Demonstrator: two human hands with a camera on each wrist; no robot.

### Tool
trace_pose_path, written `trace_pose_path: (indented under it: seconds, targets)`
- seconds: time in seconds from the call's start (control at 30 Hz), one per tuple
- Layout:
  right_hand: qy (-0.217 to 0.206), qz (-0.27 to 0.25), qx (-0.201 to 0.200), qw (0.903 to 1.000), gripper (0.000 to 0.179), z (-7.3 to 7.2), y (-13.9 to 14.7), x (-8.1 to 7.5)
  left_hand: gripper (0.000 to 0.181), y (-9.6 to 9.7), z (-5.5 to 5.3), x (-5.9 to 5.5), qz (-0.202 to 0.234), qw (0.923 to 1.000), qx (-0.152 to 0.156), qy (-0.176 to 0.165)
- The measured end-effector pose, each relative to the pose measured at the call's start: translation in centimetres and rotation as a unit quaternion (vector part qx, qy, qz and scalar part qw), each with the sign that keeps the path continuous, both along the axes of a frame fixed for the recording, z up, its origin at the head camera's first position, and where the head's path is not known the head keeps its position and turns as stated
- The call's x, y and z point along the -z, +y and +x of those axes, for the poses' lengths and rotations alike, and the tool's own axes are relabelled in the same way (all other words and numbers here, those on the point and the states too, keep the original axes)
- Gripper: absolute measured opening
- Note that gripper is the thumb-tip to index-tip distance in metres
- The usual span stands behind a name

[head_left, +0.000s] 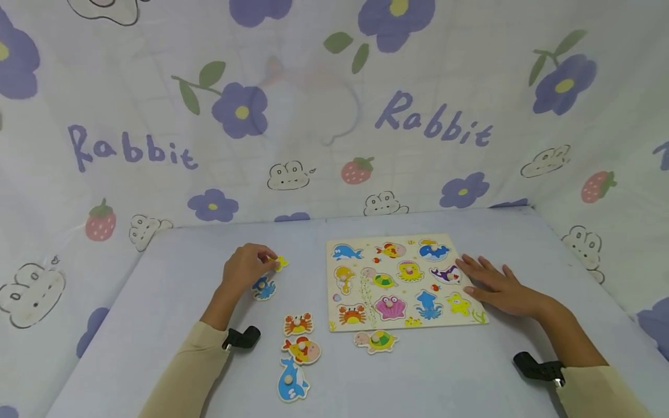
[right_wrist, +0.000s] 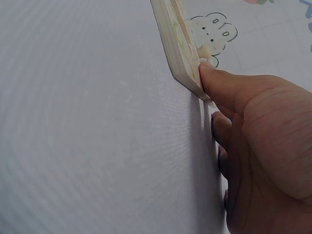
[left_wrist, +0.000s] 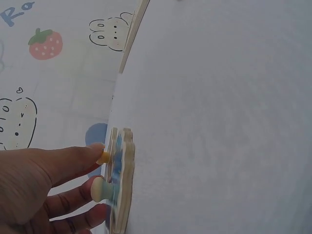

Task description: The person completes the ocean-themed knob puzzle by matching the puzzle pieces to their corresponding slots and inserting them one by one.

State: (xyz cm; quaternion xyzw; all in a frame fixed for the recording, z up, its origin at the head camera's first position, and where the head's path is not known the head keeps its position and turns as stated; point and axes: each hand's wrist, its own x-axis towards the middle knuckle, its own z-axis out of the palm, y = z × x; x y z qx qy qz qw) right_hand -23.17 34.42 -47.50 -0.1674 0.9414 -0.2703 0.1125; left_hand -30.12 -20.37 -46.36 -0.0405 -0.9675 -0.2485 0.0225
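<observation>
In the head view my left hand (head_left: 247, 268) pinches a small yellow starfish-shaped puzzle piece (head_left: 282, 263), its body partly hidden by the fingers. The left wrist view shows the thumb and a finger at its yellow knob (left_wrist: 103, 158). Just below lies a blue squid piece (head_left: 265, 288), whose pale knob (left_wrist: 99, 189) stands near the lower fingers. My right hand (head_left: 499, 290) rests with spread fingers at the right edge of the wooden puzzle board (head_left: 405, 323), which has pictures of sea animals. In the right wrist view the thumb (right_wrist: 222, 87) touches the board's corner.
Left of the board lie loose knobbed pieces: a crab (head_left: 298, 324), a red and yellow fish (head_left: 301, 350) and a blue whale (head_left: 293, 380). A turtle piece (head_left: 376, 341) lies by its front edge. Behind the white table (head_left: 209, 244) hangs a patterned curtain (head_left: 303, 122).
</observation>
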Motion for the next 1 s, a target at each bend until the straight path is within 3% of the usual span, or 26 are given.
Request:
trace_pose_path:
  seconds: [0.27, 0.57, 0.8, 1.0]
  targets:
    - [0.001, -0.003, -0.004, 1.0, 0.073, -0.05, -0.12, 0.04, 0.019, 0.12, 0.22, -0.19, -0.009, 0.9999, -0.009, 0.005]
    - [0.006, -0.004, -0.001, 1.0, 0.073, -0.01, -0.22, 0.02, 0.013, -0.19, -0.26, -0.48, -0.015, 0.9992, 0.036, 0.0]
    - [0.002, 0.002, 0.001, 1.0, 0.073, -0.06, -0.24, -0.08, 0.014, -0.09, -0.34, -0.2, 0.003, 0.9985, 0.052, -0.016]
    - [-0.003, 0.002, 0.003, 1.0, 0.072, -0.05, -0.02, 0.02, 0.015, -0.13, -0.6, 0.46, 0.035, 0.9978, 0.056, -0.009]
